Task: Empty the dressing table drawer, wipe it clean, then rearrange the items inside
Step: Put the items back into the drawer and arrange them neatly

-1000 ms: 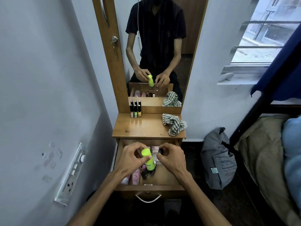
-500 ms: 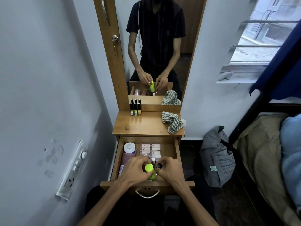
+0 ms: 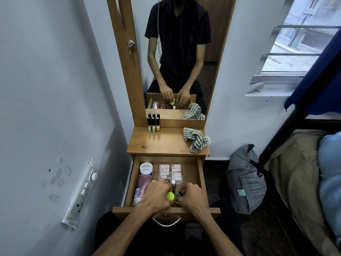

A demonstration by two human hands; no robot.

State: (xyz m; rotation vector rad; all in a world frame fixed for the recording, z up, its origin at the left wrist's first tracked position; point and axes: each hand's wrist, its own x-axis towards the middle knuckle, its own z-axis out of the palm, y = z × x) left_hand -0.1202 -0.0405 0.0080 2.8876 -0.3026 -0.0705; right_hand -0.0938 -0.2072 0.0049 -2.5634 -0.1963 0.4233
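Since the drawer (image 3: 200,182) is pulled right out and already has stuff lined up in it, I'd say this is the rearranging stage, near the end. The left hand (image 3: 156,195) has its fingers curled round a neon-green bottle (image 3: 170,196), standing it near the front of the drawer. The right hand (image 3: 191,197) is just beside it with curled fingers on some small dark bottle, though I can't tell exactly what it grips. Further back sit a pink tube (image 3: 143,185), a white jar (image 3: 146,168) and a clear box of little pale bottles (image 3: 170,172). Up on the tabletop (image 3: 162,143), three nail polishes (image 3: 153,124) stand by the mirror (image 3: 182,52), so those probably have to go in yet. The striped cloth (image 3: 196,141) lies crumpled on the right, so wiping looks done.
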